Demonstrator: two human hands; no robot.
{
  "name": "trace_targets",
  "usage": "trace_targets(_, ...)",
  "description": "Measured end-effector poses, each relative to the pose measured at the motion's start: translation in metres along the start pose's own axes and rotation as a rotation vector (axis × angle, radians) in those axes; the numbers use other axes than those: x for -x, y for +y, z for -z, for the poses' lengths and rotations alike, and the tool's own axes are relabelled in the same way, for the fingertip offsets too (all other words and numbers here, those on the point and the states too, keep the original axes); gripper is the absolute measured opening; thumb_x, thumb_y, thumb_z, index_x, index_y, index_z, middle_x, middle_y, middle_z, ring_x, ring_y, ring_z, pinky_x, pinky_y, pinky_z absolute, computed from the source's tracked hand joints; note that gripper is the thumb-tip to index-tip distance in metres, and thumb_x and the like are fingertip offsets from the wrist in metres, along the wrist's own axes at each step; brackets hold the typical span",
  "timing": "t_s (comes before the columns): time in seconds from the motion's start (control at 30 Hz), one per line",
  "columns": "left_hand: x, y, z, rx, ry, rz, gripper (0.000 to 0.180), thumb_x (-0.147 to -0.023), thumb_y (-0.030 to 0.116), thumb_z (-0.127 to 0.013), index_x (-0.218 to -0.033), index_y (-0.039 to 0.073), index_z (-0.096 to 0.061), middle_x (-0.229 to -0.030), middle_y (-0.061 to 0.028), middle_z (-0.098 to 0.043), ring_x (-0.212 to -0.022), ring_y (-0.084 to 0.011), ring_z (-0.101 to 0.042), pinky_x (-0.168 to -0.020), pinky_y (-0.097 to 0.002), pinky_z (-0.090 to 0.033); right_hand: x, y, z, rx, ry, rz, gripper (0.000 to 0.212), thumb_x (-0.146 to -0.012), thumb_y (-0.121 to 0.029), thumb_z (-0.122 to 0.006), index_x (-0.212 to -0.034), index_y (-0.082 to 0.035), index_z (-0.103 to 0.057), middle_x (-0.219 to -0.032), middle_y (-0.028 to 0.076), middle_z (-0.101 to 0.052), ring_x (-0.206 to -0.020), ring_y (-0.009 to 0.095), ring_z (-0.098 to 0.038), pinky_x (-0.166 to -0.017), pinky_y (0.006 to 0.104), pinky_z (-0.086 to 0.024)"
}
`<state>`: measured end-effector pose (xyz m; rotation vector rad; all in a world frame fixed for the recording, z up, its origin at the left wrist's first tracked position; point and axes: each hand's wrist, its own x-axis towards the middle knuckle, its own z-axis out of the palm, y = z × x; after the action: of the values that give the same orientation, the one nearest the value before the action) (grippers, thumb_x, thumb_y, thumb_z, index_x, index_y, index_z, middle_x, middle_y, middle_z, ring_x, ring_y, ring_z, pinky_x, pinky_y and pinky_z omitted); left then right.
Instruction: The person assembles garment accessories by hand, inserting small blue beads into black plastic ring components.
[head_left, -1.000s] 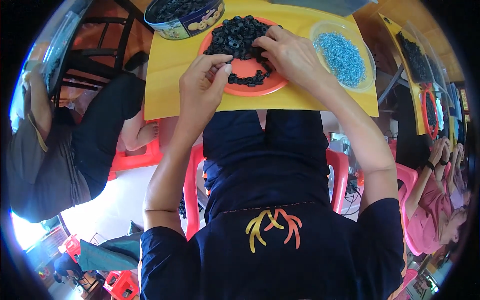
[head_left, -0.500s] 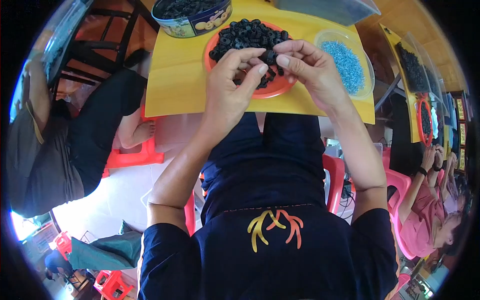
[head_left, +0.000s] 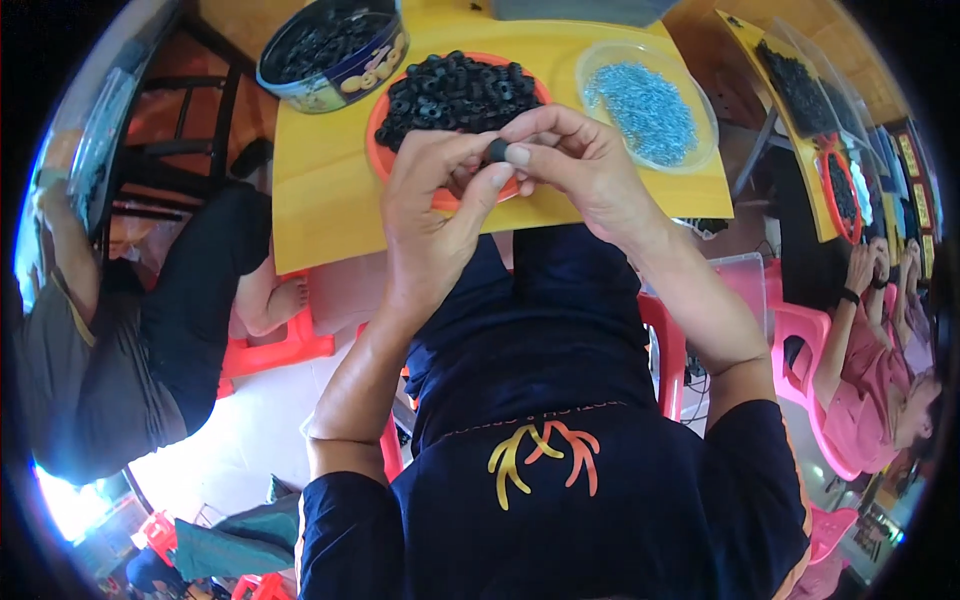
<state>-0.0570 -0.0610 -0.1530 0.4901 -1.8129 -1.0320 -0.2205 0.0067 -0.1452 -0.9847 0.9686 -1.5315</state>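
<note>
A small round black part (head_left: 497,150) is pinched between both hands, just over the near edge of a yellow table. My left hand (head_left: 432,190) has its fingertips on the part's left side, thumb bent up from below. From the right, my right hand (head_left: 575,160) grips it between thumb and forefinger. Much of the part is hidden by fingers. Right behind my hands lies an orange-red plate (head_left: 377,150), heaped with many similar black parts (head_left: 455,95), some with a hole through them.
A round tin (head_left: 330,85) of black pieces stands at the far left of the yellow table (head_left: 325,200). To the right is a clear round tub (head_left: 712,135) of small shiny bluish pieces (head_left: 645,112). A grey bin (head_left: 580,10) sits at the back. Other people sit at both sides.
The table and its containers have shifted left in the picture as the view turned. My hands stay together on the black part, which now shows a different side.
</note>
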Motion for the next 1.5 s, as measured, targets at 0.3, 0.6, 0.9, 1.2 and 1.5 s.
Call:
trace_targets(0.3, 0.006, 0.0, 0.008, 0.289, -0.297, 0.562, 0.02, -0.09, 0.002, -0.063, -0.108, 0.0, -0.056, -0.089, -0.0029, -0.062, -0.073, -0.0071, -0.058, -0.065, -0.0205, -0.047, 0.018, 0.0, 0.007, 0.811, -0.019, 0.422, 0.01, -0.084, -0.006, -0.066, -0.093, 0.0, -0.065, -0.084, 0.01, -0.063, -0.074, 0.022, -0.063, -0.067, 0.0305, -0.049)
trace_targets(0.6, 0.001, -0.003, -0.006, 0.342, -0.308, 0.608, 0.019, -0.088, 0.004, -0.065, -0.106, 0.0, -0.059, -0.091, -0.0041, -0.064, -0.072, -0.0079, -0.059, -0.063, -0.0212, -0.046, 0.005, -0.051, 0.108, 1.502, 0.226, 0.2, 0.015, -0.084, -0.02, -0.063, -0.091, -0.009, -0.069, -0.091, 0.014, -0.066, -0.085, 0.034, -0.064, -0.075, 0.0435, -0.049)
trace_targets(0.9, 0.001, -0.003, -0.002, 0.319, -0.238, 0.657, 0.019, -0.087, 0.005, -0.067, -0.104, 0.0, -0.061, -0.09, -0.0053, -0.066, -0.068, -0.0085, -0.059, -0.063, -0.022, -0.046, -0.018, -0.029, 0.116, 1.8, 0.118, 0.247, 0.011, -0.081, -0.017, -0.066, -0.09, -0.011, -0.071, -0.087, 0.009, -0.062, -0.083, 0.029, -0.063, -0.073, 0.0403, -0.051)
trace_targets(1.2, 0.001, -0.002, -0.004, 0.313, -0.231, 0.665, 0.019, -0.087, 0.006, -0.067, -0.104, 0.001, -0.061, -0.09, -0.0055, -0.066, -0.068, -0.0084, -0.059, -0.062, -0.0215, -0.046, -0.017, -0.035, 0.119, 1.823, 0.081, 0.366, 0.013, -0.079, -0.016, -0.068, -0.091, -0.013, -0.071, -0.096, 0.008, -0.06, -0.092, 0.026, -0.061, -0.076, 0.0389, -0.051)
trace_targets(1.5, 0.001, -0.002, -0.003, 0.293, -0.238, 0.69, 0.019, -0.087, 0.007, -0.068, -0.104, 0.003, -0.06, -0.092, -0.0054, -0.067, -0.069, -0.0085, -0.059, -0.062, -0.0211, -0.047, -0.021, -0.032, 0.121, 1.835, -0.022, 0.441, 0.007, -0.079, -0.017, -0.066, -0.082, -0.011, -0.069, -0.09, 0.007, -0.06, -0.091, 0.025, -0.06, -0.076, 0.0375, -0.05)
